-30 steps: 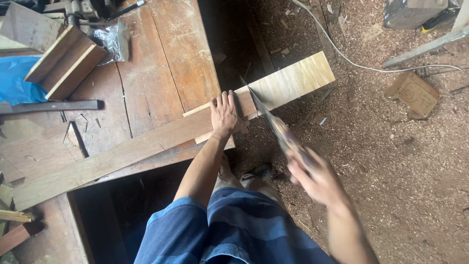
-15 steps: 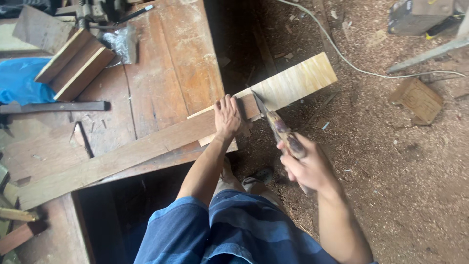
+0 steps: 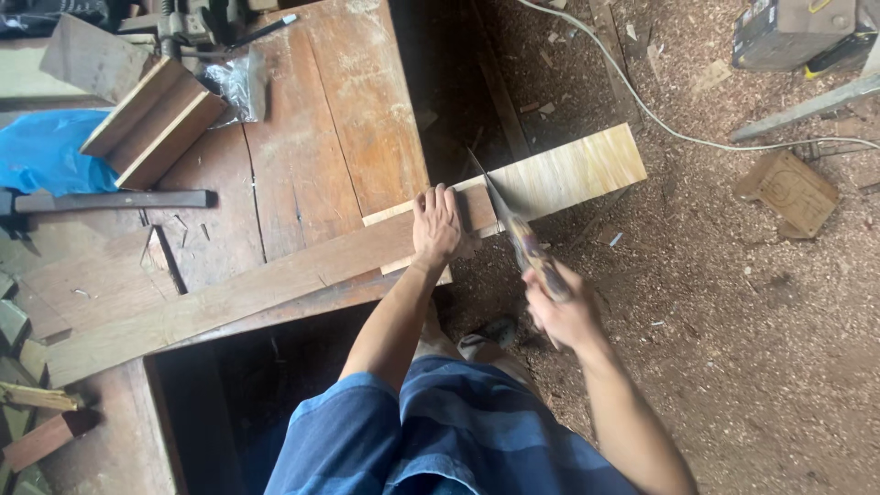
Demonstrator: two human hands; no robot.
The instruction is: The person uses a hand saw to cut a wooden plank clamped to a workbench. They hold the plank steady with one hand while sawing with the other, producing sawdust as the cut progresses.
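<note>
Plank [image 3: 275, 284]: bare wood, matt, pale at overhanging end. Workbench [image 3: 339, 119]: worn reddish wood, scuffed, cracked. Saw [image 3: 513, 229]: dull metal blade, handle blurred. Shorts [image 3: 440, 440]: blue striped cloth. Bag [image 3: 240, 84]: clear crinkled plastic, glossy. Sheet [image 3: 41, 151]: blue plastic, smooth. Floor [image 3: 752, 348]: rough sawdust and chips. Cable [image 3: 642, 101]: white, smooth. Block [image 3: 790, 191]: raw wood.

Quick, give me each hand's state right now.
Left hand: open, pressed flat on the long board.
Right hand: closed around the handsaw handle.
</note>
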